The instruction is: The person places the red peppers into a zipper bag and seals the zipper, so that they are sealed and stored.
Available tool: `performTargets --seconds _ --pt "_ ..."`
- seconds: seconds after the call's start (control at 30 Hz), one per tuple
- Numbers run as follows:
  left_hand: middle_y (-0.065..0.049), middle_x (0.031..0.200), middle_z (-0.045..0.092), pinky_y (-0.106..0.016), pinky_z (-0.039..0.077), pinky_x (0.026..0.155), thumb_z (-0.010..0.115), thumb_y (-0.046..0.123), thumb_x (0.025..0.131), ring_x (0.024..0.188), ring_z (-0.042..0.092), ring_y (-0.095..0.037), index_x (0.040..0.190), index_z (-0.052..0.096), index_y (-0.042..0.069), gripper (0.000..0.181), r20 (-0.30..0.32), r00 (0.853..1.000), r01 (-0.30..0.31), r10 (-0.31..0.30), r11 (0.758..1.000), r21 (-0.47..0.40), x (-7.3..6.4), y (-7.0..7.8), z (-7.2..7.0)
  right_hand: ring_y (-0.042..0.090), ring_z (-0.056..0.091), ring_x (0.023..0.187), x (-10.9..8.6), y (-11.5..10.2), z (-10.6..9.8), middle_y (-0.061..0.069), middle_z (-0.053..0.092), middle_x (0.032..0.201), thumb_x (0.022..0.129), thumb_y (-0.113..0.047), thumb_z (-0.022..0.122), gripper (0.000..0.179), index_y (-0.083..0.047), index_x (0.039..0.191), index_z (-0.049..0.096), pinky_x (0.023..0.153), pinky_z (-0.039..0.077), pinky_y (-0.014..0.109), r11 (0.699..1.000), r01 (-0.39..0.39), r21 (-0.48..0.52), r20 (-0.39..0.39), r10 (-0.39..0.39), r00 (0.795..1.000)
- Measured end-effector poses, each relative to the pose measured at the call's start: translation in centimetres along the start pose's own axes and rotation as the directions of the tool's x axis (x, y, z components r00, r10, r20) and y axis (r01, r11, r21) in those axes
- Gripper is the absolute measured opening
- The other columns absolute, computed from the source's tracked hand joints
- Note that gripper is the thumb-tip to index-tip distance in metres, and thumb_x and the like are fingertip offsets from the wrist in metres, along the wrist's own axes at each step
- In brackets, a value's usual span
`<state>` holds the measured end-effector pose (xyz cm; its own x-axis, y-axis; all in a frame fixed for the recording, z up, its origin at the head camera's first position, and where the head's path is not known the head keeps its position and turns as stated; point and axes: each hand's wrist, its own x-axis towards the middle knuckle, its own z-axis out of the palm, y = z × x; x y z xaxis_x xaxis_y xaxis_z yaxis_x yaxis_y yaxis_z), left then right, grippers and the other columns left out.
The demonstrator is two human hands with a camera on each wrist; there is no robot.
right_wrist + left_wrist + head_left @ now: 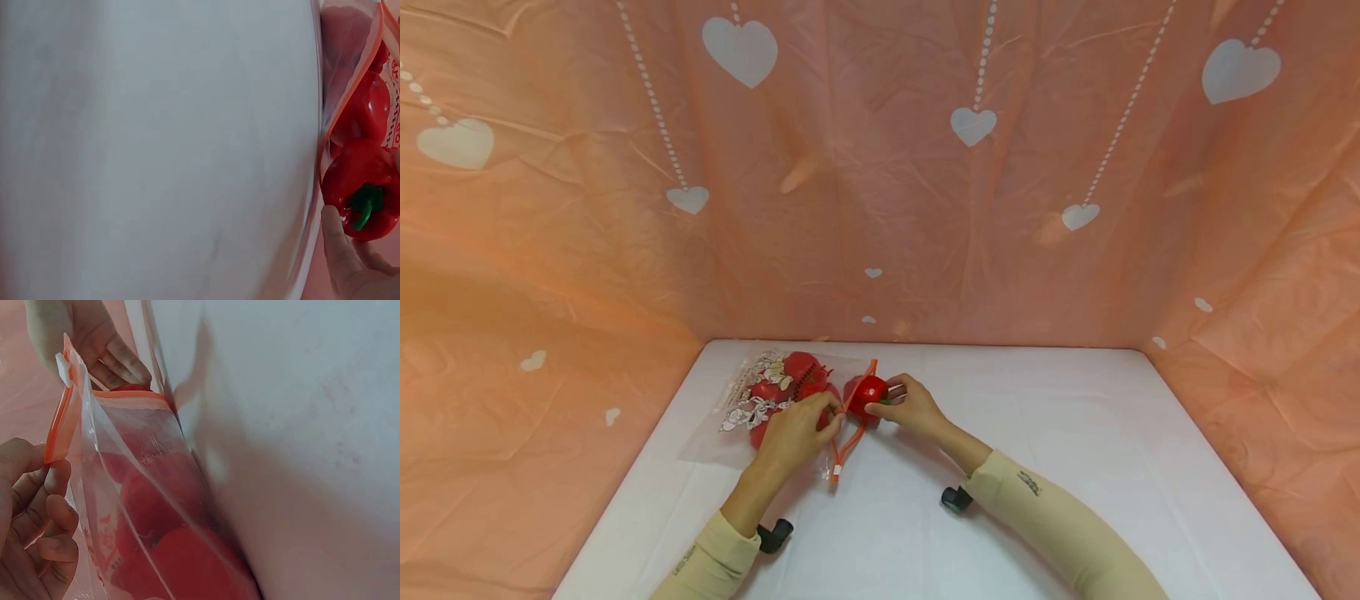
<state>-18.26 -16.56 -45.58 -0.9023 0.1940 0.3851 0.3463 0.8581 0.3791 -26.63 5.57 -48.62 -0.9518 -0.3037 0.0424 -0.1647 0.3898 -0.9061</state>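
A clear zip bag (711, 442) with printed cartoon figures lies at the table's back left, several red items inside it. Between thumb and fingers, my left hand (793, 433) pinches the bag's orange zip edge (57, 428), and the mouth stands parted. At that mouth my right hand (919, 410) holds a shiny red bell pepper (870, 390), whose green stem (366, 203) points back toward the palm. Past it, in the right wrist view, another glossy red item (369, 109) shows inside the bag. A white slider (63, 369) sits on the zip.
The white table (1037, 417) extends to the right of the bag. Orange cloth (880, 208) with pale hearts hangs behind the table and at both sides. Black devices (775, 536) are strapped by both wrists.
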Motion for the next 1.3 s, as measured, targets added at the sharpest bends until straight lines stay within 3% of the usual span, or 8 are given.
performTargets --seconds 0.4,0.7,1.07,1.3 --pt "0.003 0.087 0.068 -0.027 0.044 0.053 0.083 0.018 0.094 0.064 0.051 -0.012 0.101 0.072 0.016 0.013 0.004 1.0 0.007 -0.007 1.0 -0.002 0.1 0.0 0.3 0.03 0.07 0.105 1.0 0.3 0.4 0.019 0.07 0.123 0.091 -0.03 0.088 0.064 0.003 0.137 0.058 0.084 0.062 0.04 0.996 -0.087 0.008 0.047 0.087 0.995" --pt "0.004 0.088 0.067 -0.028 0.046 0.055 0.083 0.019 0.094 0.066 0.052 -0.012 0.101 0.072 0.016 0.014 0.018 1.0 0.024 -0.024 1.0 -0.01 0.2 0.0 0.2 0.03 0.072 0.103 1.0 0.5 0.4 0.02 0.072 0.115 0.09 -0.016 0.088 0.057 0.006 0.133 0.058 0.082 0.061 0.037 0.996 -0.057 0.062 0.047 0.055 0.997" --pt "0.004 0.086 0.066 -0.027 0.044 0.054 0.084 0.019 0.094 0.064 0.05 -0.012 0.101 0.072 0.017 0.014 0.002 1.0 0.026 -0.026 1.0 -0.002 0.1 -0.1 0.2 0.034 0.077 0.094 1.4 0.6 1.0 0.026 0.074 0.11 0.092 -0.011 0.084 0.047 0.01 0.126 0.059 0.079 0.063 0.038 0.988 -0.056 0.147 0.016 0.054 0.998" --pt "0.003 0.087 0.068 -0.029 0.045 0.055 0.084 0.018 0.094 0.064 0.051 -0.013 0.101 0.072 0.016 0.014 -0.003 1.0 0.025 -0.025 1.0 -0.005 0.1 -0.1 0.2 0.032 0.077 0.095 1.5 0.3 1.4 0.023 0.074 0.107 0.092 -0.008 0.084 0.043 0.007 0.125 0.06 0.075 0.062 0.034 0.983 -0.05 0.178 0.017 0.048 0.999"
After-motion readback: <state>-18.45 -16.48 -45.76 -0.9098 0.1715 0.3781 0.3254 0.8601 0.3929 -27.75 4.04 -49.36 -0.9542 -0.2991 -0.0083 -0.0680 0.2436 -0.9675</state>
